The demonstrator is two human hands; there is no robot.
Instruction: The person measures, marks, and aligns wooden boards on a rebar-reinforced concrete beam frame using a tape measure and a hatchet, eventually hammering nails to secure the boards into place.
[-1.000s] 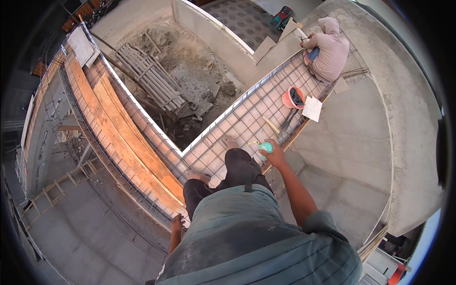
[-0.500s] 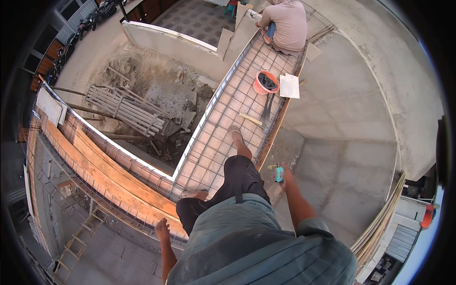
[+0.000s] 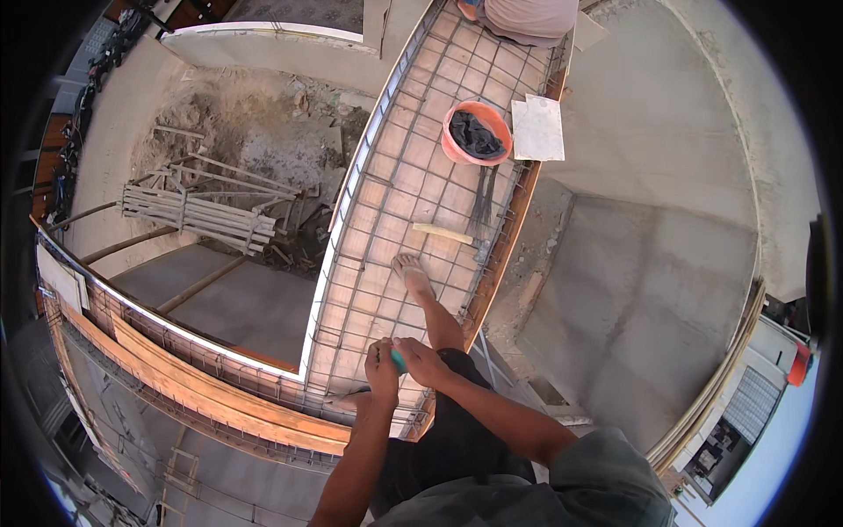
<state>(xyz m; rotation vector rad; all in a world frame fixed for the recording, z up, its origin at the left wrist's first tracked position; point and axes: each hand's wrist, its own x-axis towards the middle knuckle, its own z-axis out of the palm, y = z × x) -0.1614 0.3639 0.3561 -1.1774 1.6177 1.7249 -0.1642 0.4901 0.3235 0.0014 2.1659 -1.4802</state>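
Teal object [image 3: 399, 362], partly hidden, between hands [image 3: 423, 363]

Bucket [image 3: 460, 155] smooth plastic; planks [image 3: 206, 378] matt wood; mesh [image 3: 386, 203] metal.

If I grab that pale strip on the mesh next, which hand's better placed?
Probably your right hand: it sits closer to the pale strip, while the left hand is farther left. Both hands are at the teal object, though.

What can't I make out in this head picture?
Head view: most of the teal object, covered by the left hand and right hand.
Head view: head and hands of the co-worker, cut off by the top edge.
Head view: bottom of the orange bucket, hidden under black contents.
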